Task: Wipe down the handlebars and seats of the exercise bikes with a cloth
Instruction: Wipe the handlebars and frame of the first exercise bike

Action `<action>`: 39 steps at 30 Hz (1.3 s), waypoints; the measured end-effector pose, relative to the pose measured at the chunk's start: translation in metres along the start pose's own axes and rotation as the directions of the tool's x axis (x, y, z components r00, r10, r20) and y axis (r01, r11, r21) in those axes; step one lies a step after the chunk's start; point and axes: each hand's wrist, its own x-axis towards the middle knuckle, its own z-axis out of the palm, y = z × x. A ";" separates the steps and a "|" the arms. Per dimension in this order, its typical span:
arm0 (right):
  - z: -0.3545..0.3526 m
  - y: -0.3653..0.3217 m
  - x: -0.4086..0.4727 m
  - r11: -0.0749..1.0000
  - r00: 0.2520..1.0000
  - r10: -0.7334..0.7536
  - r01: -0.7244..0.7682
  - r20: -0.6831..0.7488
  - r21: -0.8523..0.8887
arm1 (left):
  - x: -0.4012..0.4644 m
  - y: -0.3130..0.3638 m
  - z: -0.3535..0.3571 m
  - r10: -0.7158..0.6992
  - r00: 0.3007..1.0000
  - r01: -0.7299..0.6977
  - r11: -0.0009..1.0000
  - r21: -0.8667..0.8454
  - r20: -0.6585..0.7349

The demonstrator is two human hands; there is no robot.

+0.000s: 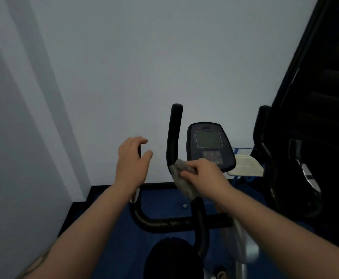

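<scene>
I'm gripping the soft, limp grey cloth (182, 178) in my right hand (206, 176), bunching it around the rigid black upright handlebar (173, 133); at nine o'clock, my left hand (131, 160) is hovering, fingers loosely curled, empty.

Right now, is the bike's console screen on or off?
Off, it seems: the console screen is blank grey, with no lit digits.
</scene>
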 end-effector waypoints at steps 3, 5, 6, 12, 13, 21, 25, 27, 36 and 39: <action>-0.030 0.005 0.011 0.989 0.997 0.042 -0.033 0.060 -0.147 | -0.042 0.014 -0.001 0.050 0.998 -0.051 0.998 -0.036 -0.026; -0.027 0.004 0.022 0.995 0.998 -0.002 -0.005 -0.069 -0.099 | -0.077 0.021 0.001 0.059 0.998 -0.057 0.996 -0.070 0.033; -0.016 0.004 0.024 0.998 0.993 -0.020 0.014 -0.113 -0.059 | -0.094 0.024 0.002 0.047 0.997 -0.042 0.996 -0.083 0.067; 0.019 0.037 -0.017 0.996 0.986 -0.037 0.050 -0.164 0.076 | -0.152 0.030 0.000 0.080 0.994 -0.087 0.992 0.096 0.073; 0.009 0.044 -0.019 0.998 0.997 -0.032 0.036 -0.076 0.050 | -0.153 0.030 -0.001 0.104 0.991 -0.116 0.983 0.145 0.084; 0.023 0.020 -0.005 0.992 0.974 -0.041 0.066 -0.222 0.106 | -0.155 0.027 0.002 0.043 0.995 -0.057 0.986 0.154 0.091; 0.038 0.024 -0.050 0.996 0.929 -0.025 0.053 -0.370 0.066 | -0.156 0.025 -0.002 0.114 0.984 -0.134 0.979 0.155 0.135; 0.024 0.034 -0.065 0.999 0.967 -0.008 -0.003 -0.255 -0.040 | -0.154 0.023 -0.001 0.132 0.978 -0.155 0.978 0.138 0.163; 0.018 0.015 -0.046 0.999 0.960 0.042 -0.031 -0.276 0.045 | -0.155 0.019 0.000 0.136 0.975 -0.148 0.988 0.055 0.173; 0.003 0.023 -0.059 0.998 0.962 0.070 -0.068 -0.265 0.016 | -0.154 0.021 -0.001 0.150 0.971 -0.160 0.986 0.044 0.189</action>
